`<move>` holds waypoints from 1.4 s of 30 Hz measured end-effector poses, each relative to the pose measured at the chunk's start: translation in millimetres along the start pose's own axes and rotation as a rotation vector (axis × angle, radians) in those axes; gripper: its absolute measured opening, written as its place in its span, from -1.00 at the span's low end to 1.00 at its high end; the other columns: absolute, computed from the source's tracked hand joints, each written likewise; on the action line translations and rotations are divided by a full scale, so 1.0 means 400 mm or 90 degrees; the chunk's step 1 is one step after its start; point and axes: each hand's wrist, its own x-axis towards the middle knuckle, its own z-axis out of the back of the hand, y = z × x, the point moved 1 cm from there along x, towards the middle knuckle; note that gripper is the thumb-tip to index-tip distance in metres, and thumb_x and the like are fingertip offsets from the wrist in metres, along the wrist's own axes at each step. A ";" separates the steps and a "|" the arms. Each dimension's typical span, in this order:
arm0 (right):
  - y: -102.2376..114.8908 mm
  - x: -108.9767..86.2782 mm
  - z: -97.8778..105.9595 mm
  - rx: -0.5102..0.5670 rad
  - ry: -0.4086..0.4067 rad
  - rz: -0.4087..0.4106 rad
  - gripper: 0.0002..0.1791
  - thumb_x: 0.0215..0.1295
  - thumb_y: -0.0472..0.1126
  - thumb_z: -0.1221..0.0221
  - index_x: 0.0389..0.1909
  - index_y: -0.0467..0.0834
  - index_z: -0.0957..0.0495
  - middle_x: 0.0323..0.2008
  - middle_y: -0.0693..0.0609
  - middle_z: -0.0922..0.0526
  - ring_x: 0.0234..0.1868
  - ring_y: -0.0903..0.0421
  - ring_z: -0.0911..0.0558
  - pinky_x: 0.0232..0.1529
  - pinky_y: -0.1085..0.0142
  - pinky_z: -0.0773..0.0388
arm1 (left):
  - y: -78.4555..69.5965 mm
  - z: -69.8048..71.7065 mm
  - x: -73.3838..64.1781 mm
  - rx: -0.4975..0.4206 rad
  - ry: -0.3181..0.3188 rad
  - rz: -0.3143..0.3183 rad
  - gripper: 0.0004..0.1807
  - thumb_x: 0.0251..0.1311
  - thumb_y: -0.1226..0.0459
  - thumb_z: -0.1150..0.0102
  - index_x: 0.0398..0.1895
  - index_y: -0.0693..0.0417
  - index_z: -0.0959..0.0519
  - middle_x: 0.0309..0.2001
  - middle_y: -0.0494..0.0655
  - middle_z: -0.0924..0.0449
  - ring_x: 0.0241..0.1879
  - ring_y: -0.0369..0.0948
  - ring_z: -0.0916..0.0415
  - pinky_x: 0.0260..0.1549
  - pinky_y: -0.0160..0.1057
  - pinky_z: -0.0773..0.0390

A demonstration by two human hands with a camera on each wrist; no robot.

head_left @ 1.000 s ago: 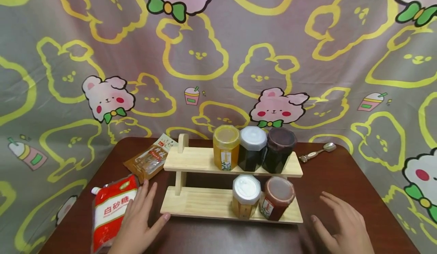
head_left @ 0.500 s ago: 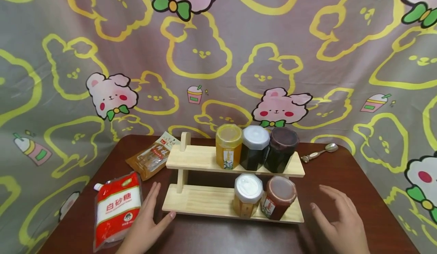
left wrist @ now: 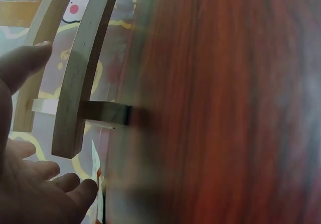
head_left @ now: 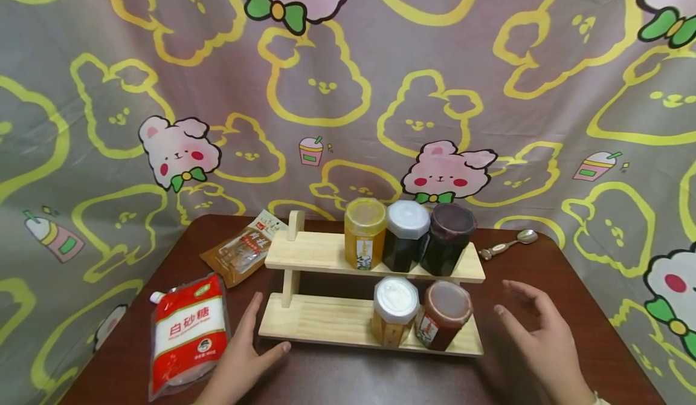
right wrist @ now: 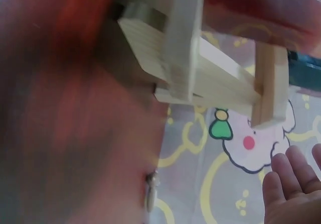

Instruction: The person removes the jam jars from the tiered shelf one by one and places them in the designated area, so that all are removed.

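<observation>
A two-tier wooden shelf (head_left: 312,320) stands on the table between my hands. On its upper tier are a yellow jar (head_left: 364,242), a dark jar with a white lid (head_left: 403,239) and a dark jar with a purplish lid (head_left: 447,242). The lower tier bears a tan jar with a white lid (head_left: 394,314) and a red jar (head_left: 443,315). My left hand (head_left: 244,350) holds nothing, its fingers spread beside the shelf's left end; in the left wrist view its thumb overlaps the shelf (left wrist: 75,93). My right hand (head_left: 544,338), also holding nothing, is beyond the right end, fingers relaxed.
A red and white bag of white sugar (head_left: 189,335) lies left of my left hand. Behind it is a brown packet (head_left: 241,251). A spoon (head_left: 508,245) lies at the back right of the table (head_left: 348,381). A patterned cloth (head_left: 348,90) hangs behind.
My left hand has moved right, off the sugar bag and closer to the shelf's left end. My right hand has shifted slightly forward. The jars and shelf stay in place.
</observation>
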 end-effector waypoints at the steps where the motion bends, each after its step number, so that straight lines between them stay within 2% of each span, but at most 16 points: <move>1: 0.001 0.007 0.004 0.002 0.003 -0.003 -0.46 0.21 -0.33 -0.39 0.22 -0.16 -0.49 0.07 0.41 -0.54 0.05 0.57 -0.44 -0.02 0.71 -0.26 | 0.002 -0.002 0.001 0.000 0.003 0.011 0.30 -0.01 -0.01 -0.54 0.60 0.14 0.17 0.58 0.25 0.18 0.52 0.24 0.17 0.36 0.31 0.00; 4: 0.003 0.030 0.016 0.021 0.017 0.002 -0.45 0.24 -0.33 -0.37 0.24 -0.22 -0.45 0.08 0.39 -0.53 0.06 0.56 -0.45 -0.02 0.71 -0.31 | 0.007 -0.005 0.004 0.004 0.009 0.037 0.32 -0.04 -0.02 -0.56 0.60 0.17 0.17 0.57 0.29 0.15 0.51 0.27 0.13 0.35 0.30 -0.06; 8: 0.006 0.059 0.029 0.038 0.045 0.002 -0.42 0.27 -0.29 -0.35 0.28 -0.24 -0.40 0.12 0.29 -0.55 0.09 0.57 -0.45 -0.02 0.70 -0.35 | 0.011 -0.009 0.008 0.007 0.007 0.058 0.33 -0.06 -0.02 -0.57 0.58 0.26 0.14 0.53 0.38 0.09 0.47 0.31 0.02 0.27 0.23 -0.27; 12: 0.013 0.084 0.033 0.030 0.072 0.002 -0.40 0.29 -0.19 -0.36 0.31 -0.17 -0.39 0.17 0.11 -0.57 0.10 0.56 -0.45 -0.04 0.69 -0.36 | 0.014 -0.015 0.012 -0.021 0.005 0.063 0.32 -0.05 -0.01 -0.57 0.56 0.33 0.13 0.51 0.41 0.05 0.44 0.29 -0.06 0.20 0.16 -0.39; 17: 0.024 0.110 0.023 0.050 0.100 0.018 -0.40 0.30 -0.18 -0.35 0.31 -0.20 -0.38 0.18 0.03 -0.57 0.11 0.51 -0.47 -0.01 0.67 -0.37 | 0.020 -0.022 0.013 -0.046 -0.005 0.053 0.28 -0.03 0.02 -0.57 0.56 0.31 0.10 0.50 0.41 -0.01 0.41 0.27 -0.15 0.15 0.17 -0.44; 21: 0.036 0.129 0.009 0.059 0.124 0.019 -0.37 0.32 -0.16 -0.34 0.33 -0.23 -0.36 0.20 -0.11 -0.55 0.11 0.49 -0.47 0.01 0.67 -0.37 | 0.025 -0.028 0.015 -0.035 -0.021 0.047 0.23 0.03 -0.03 -0.51 0.56 0.30 0.06 0.48 0.42 -0.07 0.39 0.28 -0.20 0.19 0.23 -0.38; 25: 0.049 0.148 -0.005 0.062 0.151 0.010 -0.36 0.32 -0.13 -0.34 0.34 -0.23 -0.34 0.24 -0.18 -0.52 0.14 0.46 -0.47 0.02 0.68 -0.36 | 0.028 -0.034 0.024 -0.038 -0.030 0.053 0.20 0.06 -0.07 -0.47 0.56 0.26 0.05 0.47 0.40 -0.10 0.41 0.27 -0.16 0.28 0.30 -0.20; 27: 0.054 0.156 -0.010 0.064 0.166 0.002 -0.34 0.32 -0.11 -0.34 0.34 -0.21 -0.33 0.26 -0.16 -0.51 0.18 0.39 -0.48 0.02 0.68 -0.35 | 0.028 -0.036 0.030 -0.046 -0.031 0.055 0.20 0.06 -0.07 -0.47 0.56 0.26 0.05 0.47 0.41 -0.10 0.42 0.28 -0.13 0.30 0.32 -0.16; 29: 0.058 0.165 -0.014 0.073 0.180 -0.007 -0.32 0.31 -0.09 -0.34 0.36 -0.20 -0.31 0.28 -0.16 -0.50 0.24 0.22 -0.49 0.03 0.69 -0.33 | 0.028 -0.037 0.038 -0.061 -0.030 0.054 0.20 0.06 -0.05 -0.47 0.56 0.27 0.06 0.48 0.40 -0.08 0.43 0.27 -0.11 0.32 0.31 -0.14; 32: 0.061 0.175 -0.021 0.078 0.203 -0.021 -0.25 0.30 -0.06 -0.35 0.40 -0.20 -0.26 0.30 -0.17 -0.47 0.30 -0.03 -0.46 0.03 0.71 -0.29 | 0.027 -0.039 0.050 -0.071 -0.035 0.051 0.19 0.08 -0.04 -0.47 0.56 0.29 0.07 0.45 0.44 -0.11 0.41 0.28 -0.15 0.30 0.29 -0.20; 34: 0.061 0.181 -0.025 0.074 0.220 -0.033 -0.20 0.30 -0.03 -0.35 0.43 -0.20 -0.22 0.31 -0.19 -0.45 0.31 -0.12 -0.43 0.04 0.69 -0.30 | 0.027 -0.040 0.057 -0.081 -0.037 0.049 0.19 0.08 -0.02 -0.47 0.56 0.30 0.07 0.44 0.45 -0.14 0.39 0.27 -0.18 0.29 0.27 -0.23; 36: 0.061 0.185 -0.031 0.074 0.236 -0.045 -0.16 0.30 0.00 -0.35 0.45 -0.21 -0.18 0.33 -0.21 -0.42 0.34 -0.16 -0.40 0.19 0.52 -0.37 | 0.030 -0.041 0.062 -0.091 -0.038 0.052 0.17 0.08 -0.01 -0.48 0.56 0.28 0.05 0.43 0.44 -0.17 0.38 0.25 -0.21 0.28 0.25 -0.24; 38: 0.062 0.189 -0.037 0.079 0.252 -0.055 -0.12 0.29 0.03 -0.34 0.47 -0.22 -0.15 0.35 -0.23 -0.39 0.36 -0.18 -0.38 0.30 0.25 -0.38 | 0.033 -0.042 0.067 -0.100 -0.038 0.053 0.16 0.06 0.00 -0.49 0.55 0.27 0.01 0.43 0.40 -0.18 0.38 0.22 -0.23 0.29 0.23 -0.24; 41: 0.063 0.194 -0.044 0.084 0.268 -0.059 -0.07 0.29 0.06 -0.34 0.49 -0.25 -0.10 0.37 -0.27 -0.35 0.39 -0.22 -0.34 0.33 -0.13 -0.27 | 0.037 -0.043 0.072 -0.104 -0.034 0.053 0.13 0.05 0.02 -0.50 0.55 0.23 -0.03 0.43 0.35 -0.22 0.35 0.18 -0.27 0.28 0.21 -0.25; 42: 0.063 0.196 -0.046 0.087 0.272 -0.059 -0.06 0.28 0.05 -0.35 0.49 -0.26 -0.09 0.37 -0.28 -0.34 0.39 -0.24 -0.33 0.33 -0.16 -0.25 | 0.038 -0.044 0.073 -0.103 -0.033 0.051 0.13 0.05 0.02 -0.51 0.55 0.22 -0.04 0.42 0.34 -0.23 0.34 0.17 -0.28 0.28 0.21 -0.26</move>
